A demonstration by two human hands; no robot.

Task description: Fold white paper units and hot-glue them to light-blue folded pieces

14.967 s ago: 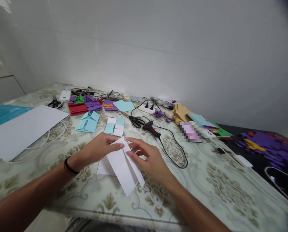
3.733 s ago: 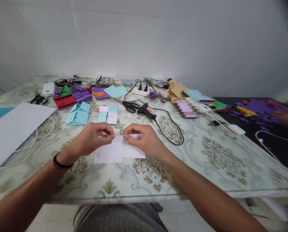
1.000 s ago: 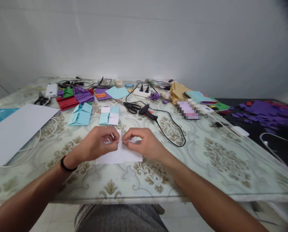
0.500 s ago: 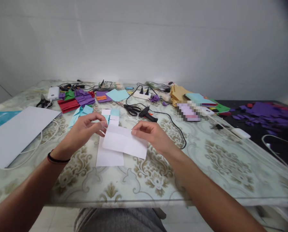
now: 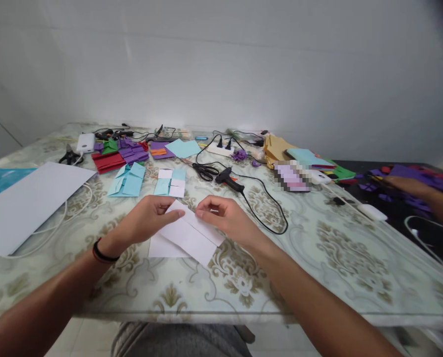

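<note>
A folded white paper (image 5: 190,237) lies tilted on the patterned table, on top of another white sheet (image 5: 159,248). My left hand (image 5: 143,220) rests on the folded paper's upper left part, thumb and fingers closed on its edge. My right hand (image 5: 221,218) pinches the paper's top edge close to the left fingertips. Both forearms reach in from the near edge of the table.
Beyond my hands lie light blue and white folded pieces (image 5: 169,182), black scissors (image 5: 205,171), a black glue gun (image 5: 228,178) with its cord and a power strip (image 5: 221,148). A large white sheet (image 5: 24,203) lies left. Another person's arm (image 5: 425,196) reaches over purple scraps at the right.
The folded paper, lifted half a second ago, is back down on the table and turned at an angle. My hands have come closer together on its top edge.
</note>
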